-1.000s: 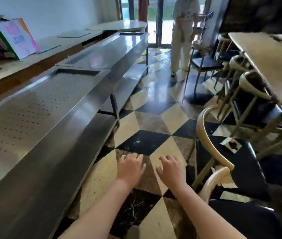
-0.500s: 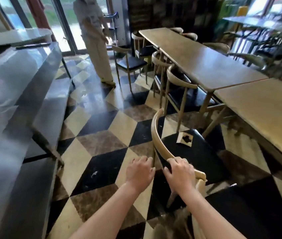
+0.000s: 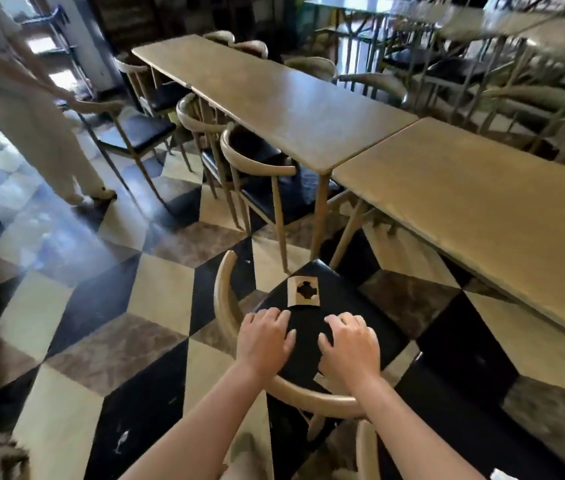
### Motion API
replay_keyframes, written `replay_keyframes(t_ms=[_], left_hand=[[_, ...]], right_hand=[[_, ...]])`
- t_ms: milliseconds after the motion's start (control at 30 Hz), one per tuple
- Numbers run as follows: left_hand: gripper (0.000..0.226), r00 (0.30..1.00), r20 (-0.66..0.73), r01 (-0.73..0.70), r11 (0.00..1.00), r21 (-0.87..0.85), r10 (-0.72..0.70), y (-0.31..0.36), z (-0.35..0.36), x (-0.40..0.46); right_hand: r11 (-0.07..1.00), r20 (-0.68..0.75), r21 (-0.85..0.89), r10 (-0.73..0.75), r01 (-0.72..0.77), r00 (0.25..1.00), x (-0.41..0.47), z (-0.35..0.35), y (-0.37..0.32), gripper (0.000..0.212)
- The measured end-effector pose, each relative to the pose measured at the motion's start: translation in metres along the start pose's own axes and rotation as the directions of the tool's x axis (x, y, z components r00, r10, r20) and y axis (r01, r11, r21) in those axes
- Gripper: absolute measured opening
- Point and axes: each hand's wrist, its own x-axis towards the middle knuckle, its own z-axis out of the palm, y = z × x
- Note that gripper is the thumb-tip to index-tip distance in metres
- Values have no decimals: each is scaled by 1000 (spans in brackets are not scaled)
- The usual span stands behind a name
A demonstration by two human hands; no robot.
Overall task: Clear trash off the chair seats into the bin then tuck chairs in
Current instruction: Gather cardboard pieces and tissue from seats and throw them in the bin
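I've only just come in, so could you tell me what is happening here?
A person reaches over a pulled-out chair, left hand and right hand open above its black seat. A piece of cardboard trash lies on the seat, untouched. Another person stands by a chair further back.

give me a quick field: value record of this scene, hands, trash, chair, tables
left hand: open, empty, over the chair seat
right hand: open, empty, over the seat
trash: cardboard piece on the seat, just beyond the fingers, not held
chair: pulled out from the tables
tables: tops bare
bin: not in view
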Motion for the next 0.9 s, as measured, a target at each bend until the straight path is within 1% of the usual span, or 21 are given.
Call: replay_keyframes(t_ms=[200,333,433,533,633,700,767,833,900], left_hand=[[42,979,136,-156,987,28,151,-23,33,89],[45,936,259,-250,968,14,238,-38,52,145],[44,894,331,-322,947,10,300,-51,63,182],[39,878,372,-330,944,13,302,-64,81,219],[40,867,404,-331,943,30,291,-73,111,251],[43,858,436,-325,944,47,273,-78,135,272],[49,862,456,-278,959,58,222,-82,162,292],[58,864,479,-195,980,40,153,-86,190,311],[68,855,506,-151,988,36,112,-93,220,328]], right_hand=[[977,50,-14,213,-213,976,51,26,28,34],[918,112,-15,395,-395,912,75,45,36,35],[859,154,-31,509,-511,847,86,60,45,35],[773,183,-32,628,-634,757,90,80,58,36],[685,222,-41,716,-727,662,93,108,78,39],[606,251,-43,776,-794,579,94,132,93,45],[523,262,-35,827,-852,497,93,156,110,52],[464,283,-56,856,-884,432,91,180,125,54],[393,315,-57,880,-918,357,89,203,137,55]])
